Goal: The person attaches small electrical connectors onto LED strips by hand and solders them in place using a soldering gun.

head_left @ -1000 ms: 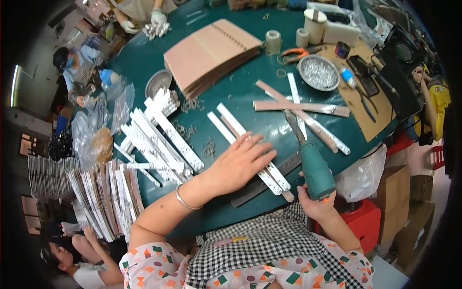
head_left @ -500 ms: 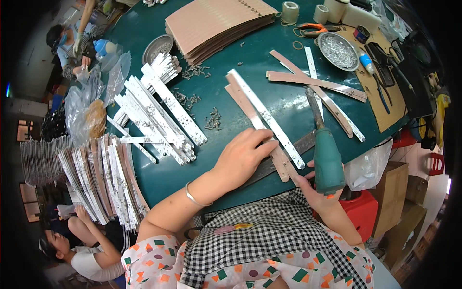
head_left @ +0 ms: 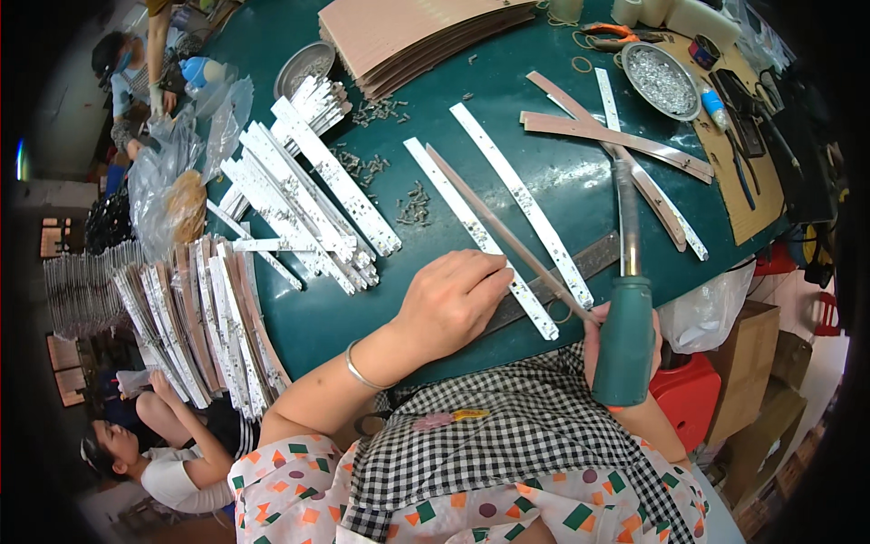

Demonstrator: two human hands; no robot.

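Observation:
My left hand [head_left: 453, 299] is closed, its bunched fingertips at the edge of a white strip with dark specks [head_left: 460, 208]. Beside that strip, a narrow brown strip [head_left: 507, 223] stands tilted on its edge, its near end at the fingers of my right hand [head_left: 593, 349]. The same hand is closed around a green-bodied tool with a long metal shaft [head_left: 623, 340], shaft pointing away from me; the tool hides part of the hand. Another white strip [head_left: 521, 199] lies to the right. Under the strips' near ends is a dark metal bar [head_left: 594, 258].
Stacked white strips [head_left: 294, 204] and small metal pieces [head_left: 415, 207] lie to the left. Crossed brown and white strips [head_left: 625, 145] are at the right, near a metal bowl [head_left: 662, 80]. Brown sheets [head_left: 417, 36] stand at the back. Two other people are at the left.
The brown strips under my left hand have come apart: one place now shows a white face, the other strip stands on edge. The tool's shaft has swung more upright in view.

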